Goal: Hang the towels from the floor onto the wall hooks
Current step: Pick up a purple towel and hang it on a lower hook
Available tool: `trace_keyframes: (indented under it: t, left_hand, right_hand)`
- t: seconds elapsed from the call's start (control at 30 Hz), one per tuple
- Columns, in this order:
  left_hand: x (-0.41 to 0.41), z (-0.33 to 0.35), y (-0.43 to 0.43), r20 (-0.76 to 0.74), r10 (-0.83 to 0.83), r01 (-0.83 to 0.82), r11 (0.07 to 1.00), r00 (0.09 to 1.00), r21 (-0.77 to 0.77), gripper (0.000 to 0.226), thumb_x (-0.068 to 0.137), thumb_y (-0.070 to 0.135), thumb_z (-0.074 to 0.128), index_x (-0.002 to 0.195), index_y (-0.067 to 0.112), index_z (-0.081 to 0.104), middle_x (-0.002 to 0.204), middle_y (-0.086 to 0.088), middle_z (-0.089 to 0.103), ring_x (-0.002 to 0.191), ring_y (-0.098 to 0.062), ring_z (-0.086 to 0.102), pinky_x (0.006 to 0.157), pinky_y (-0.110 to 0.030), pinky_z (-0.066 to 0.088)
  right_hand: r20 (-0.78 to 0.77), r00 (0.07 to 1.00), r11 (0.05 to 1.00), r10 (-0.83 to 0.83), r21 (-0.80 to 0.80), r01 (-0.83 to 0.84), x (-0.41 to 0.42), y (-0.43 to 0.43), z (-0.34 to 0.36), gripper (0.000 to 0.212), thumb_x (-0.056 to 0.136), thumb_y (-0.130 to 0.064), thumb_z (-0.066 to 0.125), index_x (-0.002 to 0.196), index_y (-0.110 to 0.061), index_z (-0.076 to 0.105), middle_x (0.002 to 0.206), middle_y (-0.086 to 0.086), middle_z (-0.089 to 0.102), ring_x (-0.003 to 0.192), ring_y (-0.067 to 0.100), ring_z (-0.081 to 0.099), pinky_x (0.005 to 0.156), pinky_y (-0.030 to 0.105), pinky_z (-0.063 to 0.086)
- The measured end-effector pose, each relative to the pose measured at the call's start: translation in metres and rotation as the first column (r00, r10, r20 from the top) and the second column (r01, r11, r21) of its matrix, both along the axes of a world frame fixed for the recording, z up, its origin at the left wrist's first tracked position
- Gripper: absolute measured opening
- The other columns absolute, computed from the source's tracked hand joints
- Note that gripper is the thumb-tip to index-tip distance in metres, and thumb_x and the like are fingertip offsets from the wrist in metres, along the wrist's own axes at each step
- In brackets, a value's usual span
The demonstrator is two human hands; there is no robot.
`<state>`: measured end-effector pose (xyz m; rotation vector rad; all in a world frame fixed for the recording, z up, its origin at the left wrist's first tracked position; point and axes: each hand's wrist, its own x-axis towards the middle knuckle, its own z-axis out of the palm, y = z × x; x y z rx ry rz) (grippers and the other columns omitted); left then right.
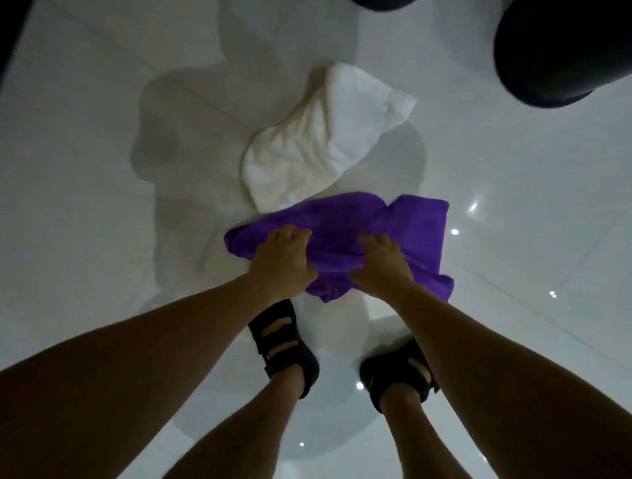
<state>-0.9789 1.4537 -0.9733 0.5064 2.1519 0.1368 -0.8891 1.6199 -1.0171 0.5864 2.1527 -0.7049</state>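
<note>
A purple towel (403, 229) lies crumpled low over the glossy white floor, just in front of my feet. My left hand (284, 260) grips its left part, fingers curled into the cloth. My right hand (383, 263) grips the towel's middle, fingers dug into a fold. Beyond it a white towel (325, 143) lies bunched on the floor, its near end tucked under the purple one's far edge. No wall hooks are in view.
My two feet in black strapped sandals (284, 345) stand on the white tiled floor (102, 171). A large dark round object (561, 51) stands at the top right, and another dark shape (379, 3) at the top edge.
</note>
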Motion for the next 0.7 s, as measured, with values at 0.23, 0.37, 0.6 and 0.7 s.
trace_keyframes:
  t: [0.23,0.37,0.6,0.7]
  left_hand:
    - [0.012,-0.059,-0.007,0.021,0.010,-0.010,1.000,1.000,0.010,0.074,0.084,0.034,0.064,0.146,0.015,0.027,0.146,-0.011,0.033,0.133,-0.031,0.030,0.104,-0.044,0.036]
    - [0.005,-0.014,0.000,0.104,0.038,-0.052,0.990,0.994,0.128,0.087,0.076,0.035,0.073,0.147,0.015,0.026,0.146,-0.009,0.035,0.134,-0.028,0.032,0.108,-0.043,0.035]
    - [-0.049,0.155,0.042,0.184,0.196,-0.259,0.862,0.963,0.436,0.060,0.061,0.033,0.083,0.110,0.010,0.056,0.103,-0.004,0.063,0.094,-0.019,0.059,0.083,-0.032,0.047]
    - [-0.087,0.240,0.046,0.130,0.178,-0.217,0.870,0.975,0.443,0.032,0.070,0.025,0.077,0.084,0.026,0.049,0.075,0.009,0.058,0.068,-0.007,0.055,0.062,-0.023,0.039]
  right_hand:
    - [0.085,0.971,0.965,0.223,0.118,-0.232,0.030,-0.008,-0.065,0.037,0.091,-0.029,0.053,0.126,-0.017,0.049,0.122,0.010,0.059,0.114,0.034,0.054,0.093,0.042,0.044]
    - [-0.099,0.973,0.969,-0.208,-0.156,0.191,0.001,-0.002,-0.004,0.013,0.087,-0.026,0.052,0.079,-0.017,0.057,0.086,0.009,0.064,0.086,0.031,0.058,0.074,0.036,0.044]
    - [-0.220,0.887,0.840,-0.407,-0.471,0.268,-0.092,0.026,0.209,0.016,0.088,-0.019,0.047,0.075,-0.025,0.053,0.076,-0.005,0.060,0.071,0.011,0.055,0.066,0.024,0.045]
    - [-0.261,0.913,0.887,-0.312,-0.425,0.181,-0.128,0.047,0.308,0.011,0.086,-0.016,0.059,0.078,-0.024,0.058,0.080,-0.002,0.064,0.078,0.017,0.061,0.069,0.029,0.049]
